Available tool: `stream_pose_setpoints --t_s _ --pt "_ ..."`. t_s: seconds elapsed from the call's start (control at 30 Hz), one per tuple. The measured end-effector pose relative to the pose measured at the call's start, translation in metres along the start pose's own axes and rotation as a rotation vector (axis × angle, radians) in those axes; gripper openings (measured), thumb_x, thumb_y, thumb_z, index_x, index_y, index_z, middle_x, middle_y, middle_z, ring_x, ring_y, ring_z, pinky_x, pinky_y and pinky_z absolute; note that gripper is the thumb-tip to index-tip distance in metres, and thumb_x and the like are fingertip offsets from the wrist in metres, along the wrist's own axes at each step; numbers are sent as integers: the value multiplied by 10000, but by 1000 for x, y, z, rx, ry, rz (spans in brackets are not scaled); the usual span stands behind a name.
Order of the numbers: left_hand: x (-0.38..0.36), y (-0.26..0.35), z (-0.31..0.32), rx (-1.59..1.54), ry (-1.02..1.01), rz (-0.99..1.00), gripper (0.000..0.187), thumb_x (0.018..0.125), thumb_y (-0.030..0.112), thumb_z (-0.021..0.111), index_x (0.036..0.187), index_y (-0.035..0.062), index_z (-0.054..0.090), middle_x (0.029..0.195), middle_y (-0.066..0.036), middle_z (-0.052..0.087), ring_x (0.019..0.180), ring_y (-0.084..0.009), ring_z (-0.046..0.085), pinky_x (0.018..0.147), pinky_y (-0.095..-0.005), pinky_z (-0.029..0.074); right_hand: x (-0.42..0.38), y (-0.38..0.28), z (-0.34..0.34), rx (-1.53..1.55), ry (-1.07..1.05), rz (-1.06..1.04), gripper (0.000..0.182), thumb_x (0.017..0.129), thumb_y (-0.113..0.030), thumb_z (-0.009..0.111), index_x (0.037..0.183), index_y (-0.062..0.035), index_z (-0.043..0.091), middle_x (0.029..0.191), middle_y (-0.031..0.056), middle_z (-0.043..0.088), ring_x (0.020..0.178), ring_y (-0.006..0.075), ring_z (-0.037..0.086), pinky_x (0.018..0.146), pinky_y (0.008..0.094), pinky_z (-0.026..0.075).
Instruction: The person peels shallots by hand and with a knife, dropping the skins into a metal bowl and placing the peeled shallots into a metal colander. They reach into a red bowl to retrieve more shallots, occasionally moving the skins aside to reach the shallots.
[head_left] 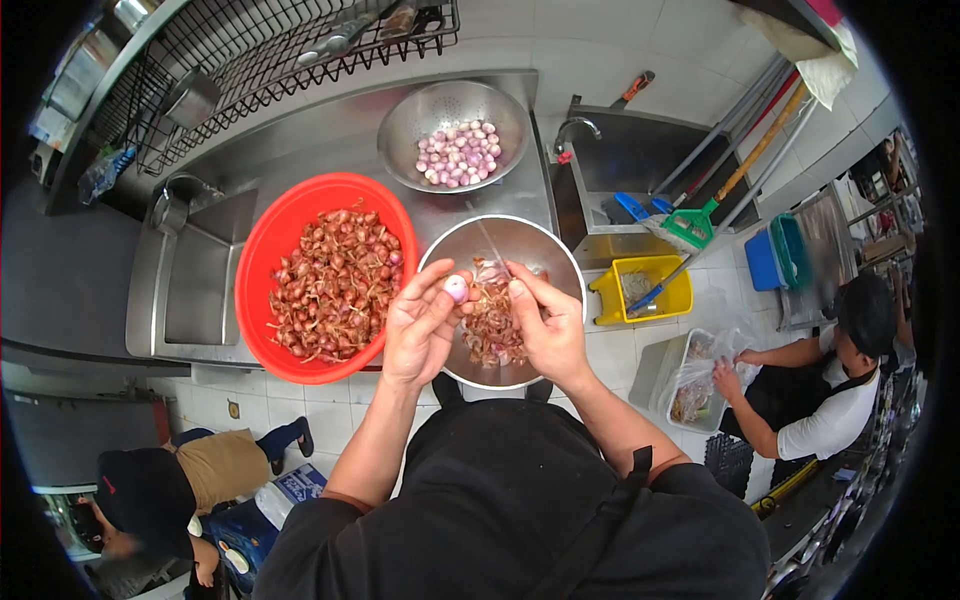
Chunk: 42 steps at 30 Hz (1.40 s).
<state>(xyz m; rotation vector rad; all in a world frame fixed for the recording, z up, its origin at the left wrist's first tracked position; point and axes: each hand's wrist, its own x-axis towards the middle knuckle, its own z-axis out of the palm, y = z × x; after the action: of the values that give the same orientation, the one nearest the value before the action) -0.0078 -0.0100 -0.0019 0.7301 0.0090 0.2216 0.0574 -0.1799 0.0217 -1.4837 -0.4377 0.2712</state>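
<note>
Head view, looking straight down: the left hand (418, 325) holds a small peeled shallot (456, 288) in its fingertips — the grip is closed around it. The right hand (548, 325) is just beside it, fingers curled and pinched on a thin knife (490, 243) whose blade points away over the bowl. Both hands hang over a steel bowl (545, 250) that holds a pile of brown and pink peels (490, 325).

Left of that bowl, touching it, is a big red basin (262, 255) full of unpeeled shallots (335, 285). Behind the two, farther from the person, a metal colander (410, 115) holds peeled, pale purple shallots (460, 153). All three sit on a shiny steel desk (320, 140) with a sink (200, 285) on its left side and a wire rack (250, 50) above it.

Down on the tiled floor, one person in a white shirt (830, 380) crouches on the right, hands at a clear tub lined with a plastic bag (695, 385). Another person in a black cap (165, 490) crouches at the lower left. A yellow bucket (650, 290) stands near a second sink — brooms and mops lean beside it.
</note>
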Motion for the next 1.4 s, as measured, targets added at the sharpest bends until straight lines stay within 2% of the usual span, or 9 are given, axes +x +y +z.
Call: stream_pose_setpoints --t_s 0.2,0.6,0.7,0.77,0.83,1.1,1.27,1.37,1.4 --pt "-3 4 4 67 45 15 325 971 33 570 1292 -14 547 1196 -172 641 1062 -237 650 923 -315 536 -2 20 -15 -134 -58 56 351 967 -110 578 1279 51 590 1173 192 682 1107 206 641 968 307 467" --pt "-7 -1 8 367 55 163 283 902 -63 638 1183 -52 605 1084 -135 683 1018 -174 658 903 -305 529 -5 -5 6 -132 -189 -277 349 935 -52 599 1276 21 611 1217 181 670 1132 223 651 966 325 490" --pt "-7 -4 7 303 84 120 269 933 -16 612 1200 -34 593 1172 -164 657 998 -209 672 907 -320 547 -3 -3 5 -64 -146 -273 315 958 -71 586 1258 15 632 1077 120 723 937 145 685 844 270 520" --pt "-4 0 12 193 96 82 265 943 6 606 1205 -28 582 1173 -162 655 1003 -213 671 908 -323 553 -6 -3 1 97 -99 83 313 983 -93 569 1271 18 624 906 19 701 736 50 584 691 212 485" --pt "-2 1 14 80 108 42 263 954 28 600 1210 -23 571 1174 -160 653 1007 -216 670 909 -326 559 -4 -4 -5 132 -106 111 322 999 -108 555 1288 22 609 788 -39 628 658 9 464 598 193 423" --pt "-2 -13 11 -6 137 159 188 948 -18 592 1127 33 560 1175 -146 640 1056 -196 640 949 -326 517 -16 -16 14 207 -172 15 412 984 -56 557 1380 47 500 1276 111 617 1119 89 558 944 241 451" --pt "-3 -17 15 71 115 209 213 956 10 592 1158 50 541 1246 -114 607 1115 -183 604 987 -331 480 -11 -9 19 166 -143 -100 384 987 -64 558 1351 52 531 1254 133 635 1183 139 555 1006 283 437" --pt "-5 -17 19 10 113 190 243 943 -23 595 1169 48 545 1264 -121 598 1135 -175 592 998 -322 479 -10 -7 13 61 -95 -163 354 996 -82 553 1328 37 564 1076 107 685 995 108 627 876 249 502" --pt "-5 -16 21 -52 112 154 264 931 -44 604 1173 46 553 1265 -128 599 1145 -170 587 1000 -313 479 -11 -11 9 153 -106 36 344 1001 -93 548 1321 31 574 960 68 668 865 76 607 767 222 494"
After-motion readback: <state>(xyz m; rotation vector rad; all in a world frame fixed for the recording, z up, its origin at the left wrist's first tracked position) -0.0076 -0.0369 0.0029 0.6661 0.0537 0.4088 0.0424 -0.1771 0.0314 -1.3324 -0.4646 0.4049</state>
